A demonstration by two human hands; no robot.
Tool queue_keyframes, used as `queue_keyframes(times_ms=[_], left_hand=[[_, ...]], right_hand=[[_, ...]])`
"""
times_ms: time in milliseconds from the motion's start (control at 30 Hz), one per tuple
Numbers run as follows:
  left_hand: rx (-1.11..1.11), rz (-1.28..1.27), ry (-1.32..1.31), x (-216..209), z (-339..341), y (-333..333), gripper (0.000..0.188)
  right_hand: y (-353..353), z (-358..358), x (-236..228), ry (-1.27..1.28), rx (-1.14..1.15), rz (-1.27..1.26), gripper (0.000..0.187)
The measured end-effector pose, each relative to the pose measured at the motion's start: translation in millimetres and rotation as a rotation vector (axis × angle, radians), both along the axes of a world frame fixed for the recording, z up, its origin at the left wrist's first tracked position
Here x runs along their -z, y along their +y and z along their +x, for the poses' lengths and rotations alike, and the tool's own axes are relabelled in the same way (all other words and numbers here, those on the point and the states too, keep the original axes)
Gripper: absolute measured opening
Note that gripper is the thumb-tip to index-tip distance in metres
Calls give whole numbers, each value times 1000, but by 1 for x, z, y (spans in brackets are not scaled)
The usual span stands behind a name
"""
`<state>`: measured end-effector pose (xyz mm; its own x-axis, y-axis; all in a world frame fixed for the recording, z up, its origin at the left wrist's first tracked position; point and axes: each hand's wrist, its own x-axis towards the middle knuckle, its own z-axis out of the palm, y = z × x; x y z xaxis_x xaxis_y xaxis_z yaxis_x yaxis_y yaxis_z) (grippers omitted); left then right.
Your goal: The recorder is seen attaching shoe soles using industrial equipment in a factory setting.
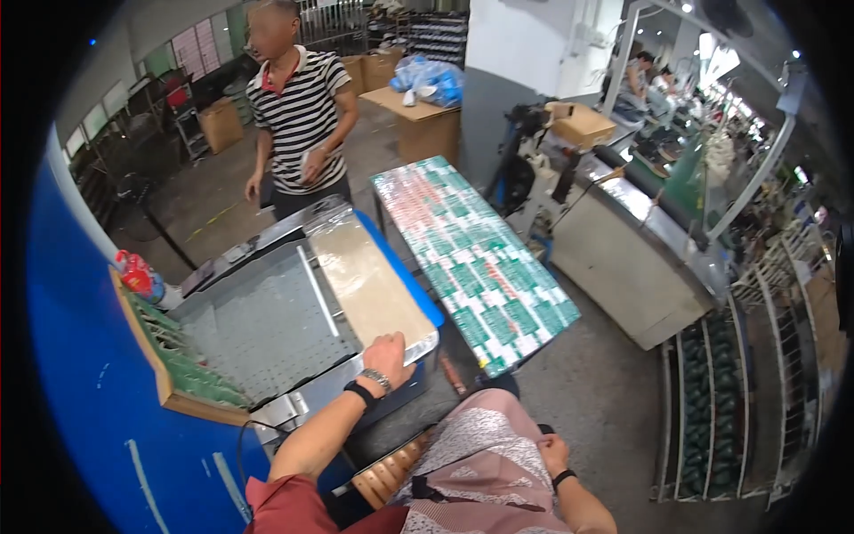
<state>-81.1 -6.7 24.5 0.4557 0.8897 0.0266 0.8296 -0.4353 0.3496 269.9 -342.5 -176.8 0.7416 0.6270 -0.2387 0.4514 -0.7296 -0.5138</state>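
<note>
My left hand [385, 356], with a metal watch and a dark band at the wrist, is closed at the near end of a tan sheet [369, 280] under shiny clear film. What its fingers pinch is hidden beneath them. The sheet lies along the right side of a machine with a grey perforated bed [267, 325]. A pale bar [318, 289] runs between bed and sheet. My right hand [553, 452], a dark band on its wrist, hangs beside my patterned apron [489, 445]. Its fingers are loosely bent and partly apart, with nothing visible in them.
A table covered with green-and-white printed packages [476, 267] stands right of the machine. Left is a wood-framed green panel [178, 356] before a blue surface [80, 356]. A person in a striped shirt [302, 125] stands beyond. Right are a grey-topped bench [632, 258] and metal racks [712, 418].
</note>
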Motion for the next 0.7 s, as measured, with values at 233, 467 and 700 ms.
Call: queue_keyframes(times_ms=[233, 467, 700], left_hand=[[73, 234, 12, 9, 21, 9, 96], [71, 247, 100, 28, 32, 8, 97], [39, 228, 157, 28, 35, 8, 97]], right_hand=[[7, 2, -15, 37, 49, -70, 37], [58, 37, -116, 527, 121, 319, 9], [151, 36, -415, -108, -372, 885, 8]])
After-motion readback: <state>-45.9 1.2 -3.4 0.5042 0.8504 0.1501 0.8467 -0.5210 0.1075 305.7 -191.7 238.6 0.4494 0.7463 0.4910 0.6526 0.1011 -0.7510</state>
